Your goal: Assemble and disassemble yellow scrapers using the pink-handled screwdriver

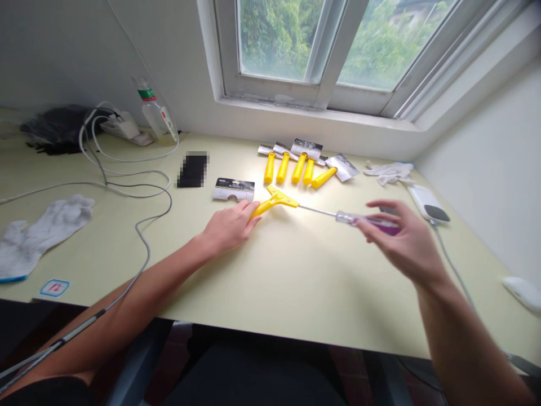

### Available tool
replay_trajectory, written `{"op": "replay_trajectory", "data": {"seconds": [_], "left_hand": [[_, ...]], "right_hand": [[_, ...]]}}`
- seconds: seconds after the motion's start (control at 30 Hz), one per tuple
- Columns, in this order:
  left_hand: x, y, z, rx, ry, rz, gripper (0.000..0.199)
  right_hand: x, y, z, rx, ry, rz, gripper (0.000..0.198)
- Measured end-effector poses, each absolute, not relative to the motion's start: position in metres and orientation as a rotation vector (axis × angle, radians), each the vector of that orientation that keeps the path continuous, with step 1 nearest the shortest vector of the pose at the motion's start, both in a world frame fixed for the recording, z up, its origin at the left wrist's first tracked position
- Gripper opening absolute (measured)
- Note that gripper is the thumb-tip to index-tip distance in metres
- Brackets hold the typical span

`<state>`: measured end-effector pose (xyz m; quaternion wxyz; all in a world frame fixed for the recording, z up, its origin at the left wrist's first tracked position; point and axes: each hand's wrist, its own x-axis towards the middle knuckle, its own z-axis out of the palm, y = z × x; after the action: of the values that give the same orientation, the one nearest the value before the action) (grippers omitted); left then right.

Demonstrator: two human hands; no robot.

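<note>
My left hand (232, 227) grips the handle of a yellow scraper (276, 198) low over the table, its wide head turned to the right. In my right hand (401, 239) is a screwdriver (345, 217) with a clear and purple handle. The shaft points left, and its tip meets the right end of the scraper head. Whether the tip sits in a screw is too small to make out. Just behind my left hand lies a black and white packaging card (234, 189).
Several yellow-handled scrapers (299, 169) with cards lie below the window. White gloves (389, 172) and a white device (429, 203) are at right. Another glove (46, 234), cables (147, 248), a plastic bottle (158, 118) and a pixelated dark rectangle (193, 169) are at left.
</note>
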<state>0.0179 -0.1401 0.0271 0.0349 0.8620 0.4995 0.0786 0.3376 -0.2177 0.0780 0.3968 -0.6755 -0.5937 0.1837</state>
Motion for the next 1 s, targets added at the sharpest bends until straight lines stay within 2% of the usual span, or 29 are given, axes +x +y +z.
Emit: {"op": "replay_trajectory", "data": {"seconds": [0.07,0.2,0.3,0.37,0.53,0.77,1.0], "left_hand": [[0.014,-0.138,0.026,2.723,1.473,0.240,0.039],[0.013,-0.138,0.026,2.859,1.336,0.202,0.037],[0.017,-0.144,0.026,2.974,1.283,0.143,0.028],[0.020,-0.149,0.026,3.054,1.272,0.101,0.029],[0.025,-0.155,0.023,3.143,1.169,0.011,0.061],[0.026,-0.153,0.022,3.102,1.163,0.030,0.062],[0.026,-0.153,0.021,3.064,1.166,0.064,0.061]], "right_hand": [[0.350,-0.209,0.099,-1.572,-1.349,0.296,0.046],[0.351,-0.185,0.136,-1.308,-1.281,0.074,0.021],[0.337,-0.168,0.148,-1.071,-1.314,0.156,0.027],[0.325,-0.159,0.145,-0.984,-1.355,0.214,0.036],[0.303,-0.143,0.117,-1.140,-1.491,0.338,0.042],[0.299,-0.132,0.103,-1.402,-1.509,0.347,0.044],[0.297,-0.122,0.089,-1.231,-1.619,0.302,0.046]]}}
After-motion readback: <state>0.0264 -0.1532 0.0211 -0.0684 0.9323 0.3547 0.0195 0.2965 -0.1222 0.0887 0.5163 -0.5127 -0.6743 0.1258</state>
